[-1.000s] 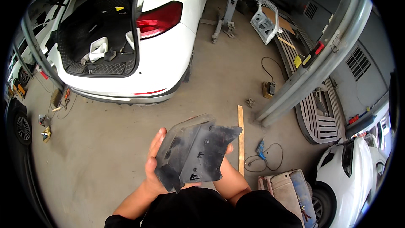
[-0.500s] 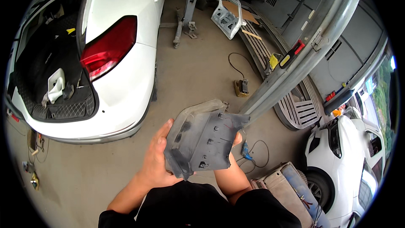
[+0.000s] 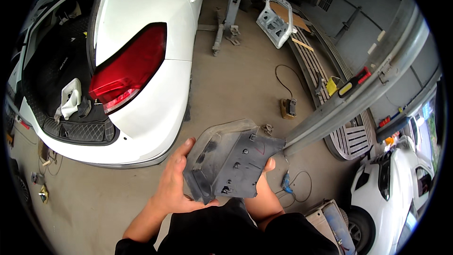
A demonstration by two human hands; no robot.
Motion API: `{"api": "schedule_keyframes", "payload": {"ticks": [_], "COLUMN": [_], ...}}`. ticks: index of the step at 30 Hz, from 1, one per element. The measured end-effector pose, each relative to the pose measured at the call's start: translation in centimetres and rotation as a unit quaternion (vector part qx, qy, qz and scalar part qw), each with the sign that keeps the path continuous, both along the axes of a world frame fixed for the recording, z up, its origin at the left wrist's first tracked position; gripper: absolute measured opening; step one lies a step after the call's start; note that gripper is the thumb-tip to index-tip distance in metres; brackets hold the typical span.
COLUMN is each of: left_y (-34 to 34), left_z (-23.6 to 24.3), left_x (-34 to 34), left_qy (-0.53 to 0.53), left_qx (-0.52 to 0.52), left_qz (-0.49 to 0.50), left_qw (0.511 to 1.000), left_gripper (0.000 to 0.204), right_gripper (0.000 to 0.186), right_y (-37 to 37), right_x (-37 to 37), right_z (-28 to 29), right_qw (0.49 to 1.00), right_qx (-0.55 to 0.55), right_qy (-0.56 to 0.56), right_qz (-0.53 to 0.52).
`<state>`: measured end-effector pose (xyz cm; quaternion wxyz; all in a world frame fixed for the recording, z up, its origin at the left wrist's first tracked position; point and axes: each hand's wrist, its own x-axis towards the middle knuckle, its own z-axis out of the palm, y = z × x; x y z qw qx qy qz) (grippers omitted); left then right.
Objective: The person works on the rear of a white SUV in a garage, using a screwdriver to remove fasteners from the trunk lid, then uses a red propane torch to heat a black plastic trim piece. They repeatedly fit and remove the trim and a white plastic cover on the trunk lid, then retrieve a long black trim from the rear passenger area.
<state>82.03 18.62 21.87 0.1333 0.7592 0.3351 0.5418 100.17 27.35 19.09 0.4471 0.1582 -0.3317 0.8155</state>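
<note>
Between my two hands, in front of my body, is a dark grey plastic car trim piece [image 3: 231,160]. Its dusty, ribbed face is turned up, with small clips along the flat flange at the right. My left hand [image 3: 175,179] grips the left edge, thumb and fingers wrapped around it. At the right edge, my right hand [image 3: 269,165] supports the piece from behind; only a fingertip and part of the forearm show. Ahead to the left stands a white car [image 3: 155,104] with a red tail light [image 3: 132,66] and an open trunk.
A white plastic part [image 3: 71,97] lies in the trunk. A grey lift post [image 3: 358,85] rises at the right. Beyond it are a slatted ramp [image 3: 351,139] and a bare door frame [image 3: 277,26]. A blue corded tool [image 3: 286,182] lies on the floor; another white car [image 3: 389,198] stands right.
The view has shifted a little, so the car and floor items appear farther right and lower. My hands still hold the trim piece, its angle slightly changed.
</note>
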Motion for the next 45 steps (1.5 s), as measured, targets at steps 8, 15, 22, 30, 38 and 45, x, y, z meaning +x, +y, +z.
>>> {"api": "schedule_keyframes", "payload": {"ticks": [8, 15, 22, 30, 38, 45], "left_y": [4.4, 7.5, 10.0, 12.0, 12.8, 13.0], "left_z": [0.3, -0.4, -2.0, -1.1, -0.9, 0.3], "left_x": [3.1, 7.6, 12.8, 16.8, 18.4, 19.1], "left_qy": [0.023, -0.008, -0.068, -0.033, -0.035, -0.045], "left_qx": [0.015, -0.038, -0.017, 0.039, 0.042, -0.034], "left_qz": [0.098, 0.176, 0.246, 0.323, 0.329, 0.300], "left_qw": [0.995, 0.984, 0.967, 0.945, 0.943, 0.952], "left_gripper": [0.127, 0.130, 0.129, 0.124, 0.117, 0.115], "right_gripper": [0.103, 0.104, 0.111, 0.084, 0.091, 0.107], "right_y": [7.6, 14.4, 18.4, 21.0, 22.3, 22.6], "right_x": [1.3, 3.2, 4.4, 5.1, 5.6, 6.9], "right_z": [1.2, 0.3, 4.2, 4.3, 4.1, 6.0], "right_qw": [0.995, 0.992, 0.975, 0.970, 0.953, 0.953], "right_qx": [-0.021, 0.003, 0.100, 0.061, 0.095, 0.168], "right_qy": [-0.022, -0.060, -0.147, -0.068, -0.041, -0.075], "right_qz": [0.097, 0.110, 0.133, 0.227, 0.286, 0.239]}}
